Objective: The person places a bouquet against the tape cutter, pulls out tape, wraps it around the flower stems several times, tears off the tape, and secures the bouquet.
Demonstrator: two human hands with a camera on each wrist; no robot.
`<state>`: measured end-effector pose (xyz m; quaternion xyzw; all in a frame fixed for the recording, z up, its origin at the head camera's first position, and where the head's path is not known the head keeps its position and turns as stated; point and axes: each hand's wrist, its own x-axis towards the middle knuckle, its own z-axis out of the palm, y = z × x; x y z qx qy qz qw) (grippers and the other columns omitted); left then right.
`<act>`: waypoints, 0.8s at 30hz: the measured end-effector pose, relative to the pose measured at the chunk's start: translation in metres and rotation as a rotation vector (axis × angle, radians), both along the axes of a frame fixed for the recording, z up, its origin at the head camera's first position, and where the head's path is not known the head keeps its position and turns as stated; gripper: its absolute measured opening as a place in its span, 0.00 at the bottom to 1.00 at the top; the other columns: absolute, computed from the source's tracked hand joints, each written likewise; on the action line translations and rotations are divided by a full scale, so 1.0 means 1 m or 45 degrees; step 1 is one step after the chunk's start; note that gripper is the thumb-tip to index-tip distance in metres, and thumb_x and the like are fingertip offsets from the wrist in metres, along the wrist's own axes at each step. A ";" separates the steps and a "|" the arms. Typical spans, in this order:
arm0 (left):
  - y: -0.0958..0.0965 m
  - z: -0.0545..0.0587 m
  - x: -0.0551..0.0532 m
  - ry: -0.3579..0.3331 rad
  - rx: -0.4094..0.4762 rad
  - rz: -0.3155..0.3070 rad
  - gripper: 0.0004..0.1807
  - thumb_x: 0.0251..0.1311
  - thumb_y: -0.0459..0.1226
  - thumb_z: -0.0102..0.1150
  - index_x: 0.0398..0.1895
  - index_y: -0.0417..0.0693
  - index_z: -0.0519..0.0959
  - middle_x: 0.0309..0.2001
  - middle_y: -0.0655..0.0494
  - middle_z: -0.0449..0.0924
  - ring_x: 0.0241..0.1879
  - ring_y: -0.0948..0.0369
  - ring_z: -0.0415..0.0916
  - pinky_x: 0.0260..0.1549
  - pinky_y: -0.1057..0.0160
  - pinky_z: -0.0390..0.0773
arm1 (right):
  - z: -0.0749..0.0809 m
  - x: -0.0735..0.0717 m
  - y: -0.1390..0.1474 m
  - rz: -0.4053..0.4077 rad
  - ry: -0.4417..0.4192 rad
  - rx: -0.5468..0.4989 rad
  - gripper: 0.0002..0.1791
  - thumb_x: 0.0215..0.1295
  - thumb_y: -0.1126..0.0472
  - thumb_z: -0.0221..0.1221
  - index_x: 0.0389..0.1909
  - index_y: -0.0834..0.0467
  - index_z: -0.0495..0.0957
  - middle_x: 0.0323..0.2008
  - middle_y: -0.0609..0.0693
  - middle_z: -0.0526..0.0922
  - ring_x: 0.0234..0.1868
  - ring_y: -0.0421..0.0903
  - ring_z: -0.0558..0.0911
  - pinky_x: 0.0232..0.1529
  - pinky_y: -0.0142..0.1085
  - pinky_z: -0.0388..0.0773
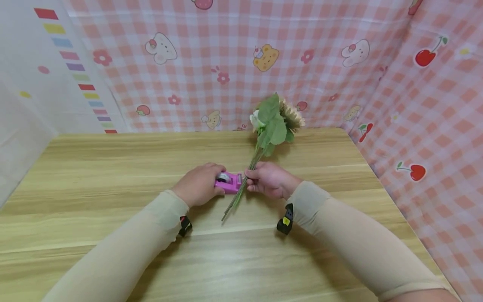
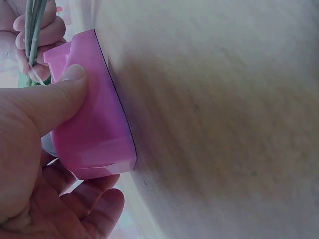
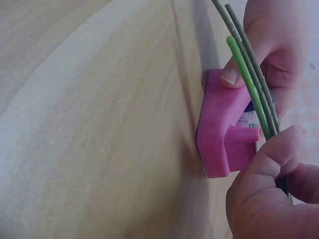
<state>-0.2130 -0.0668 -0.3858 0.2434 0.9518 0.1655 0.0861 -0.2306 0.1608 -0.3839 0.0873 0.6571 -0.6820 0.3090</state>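
A pink tape dispenser [image 1: 231, 188] stands on the table, gripped from the left by my left hand [image 1: 198, 183]. In the left wrist view the thumb lies along the side of the dispenser [image 2: 97, 124], with fingers around the other side. My right hand [image 1: 272, 180] pinches the thin stems [image 1: 235, 202] of a flower bunch beside the dispenser's cutter end. Green leaves [image 1: 274, 128], a white flower [image 1: 255, 120] and a beige flower [image 1: 292, 117] top the bunch, which slants away to the back right. A thin pale strip shows near the stems [image 2: 33, 35]; where it sticks is unclear.
The wood-grain table [image 1: 113, 176] extends around both hands. Pink checked cloth [image 1: 226, 54] hangs behind it and more checked cloth [image 1: 434, 138] along the right. Each wrist wears a black strap mount, one on the left [image 1: 185, 226], one on the right [image 1: 285, 220].
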 end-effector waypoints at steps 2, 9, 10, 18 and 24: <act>0.000 -0.001 0.000 0.005 -0.005 -0.006 0.37 0.67 0.47 0.70 0.74 0.40 0.71 0.72 0.42 0.75 0.70 0.44 0.74 0.75 0.45 0.72 | 0.000 -0.001 0.000 -0.008 0.006 0.002 0.02 0.81 0.67 0.50 0.49 0.60 0.68 0.30 0.49 0.77 0.30 0.40 0.77 0.34 0.28 0.83; 0.000 -0.002 -0.001 0.008 -0.006 -0.018 0.37 0.68 0.47 0.70 0.74 0.40 0.71 0.71 0.42 0.75 0.69 0.44 0.76 0.74 0.46 0.73 | -0.001 -0.004 -0.001 -0.040 0.020 0.002 0.07 0.80 0.69 0.51 0.54 0.62 0.67 0.28 0.48 0.76 0.27 0.38 0.75 0.29 0.27 0.79; 0.000 -0.002 -0.001 0.008 -0.005 -0.017 0.36 0.68 0.47 0.70 0.74 0.40 0.71 0.71 0.42 0.75 0.69 0.44 0.75 0.74 0.46 0.73 | -0.001 -0.004 -0.001 -0.042 0.019 -0.003 0.08 0.80 0.69 0.51 0.55 0.62 0.67 0.28 0.48 0.76 0.27 0.38 0.75 0.29 0.27 0.79; -0.001 -0.003 -0.001 0.014 -0.003 -0.012 0.38 0.68 0.48 0.69 0.75 0.40 0.70 0.72 0.42 0.74 0.69 0.44 0.75 0.74 0.45 0.73 | 0.000 -0.005 -0.001 0.014 0.002 -0.026 0.06 0.79 0.71 0.50 0.51 0.61 0.65 0.26 0.49 0.76 0.27 0.40 0.77 0.30 0.29 0.83; 0.000 -0.003 0.000 0.007 0.002 0.003 0.38 0.68 0.48 0.69 0.75 0.41 0.70 0.73 0.43 0.73 0.70 0.44 0.74 0.75 0.45 0.72 | 0.000 -0.007 -0.004 0.024 0.000 -0.044 0.07 0.76 0.71 0.49 0.37 0.57 0.66 0.23 0.48 0.76 0.25 0.40 0.77 0.29 0.29 0.83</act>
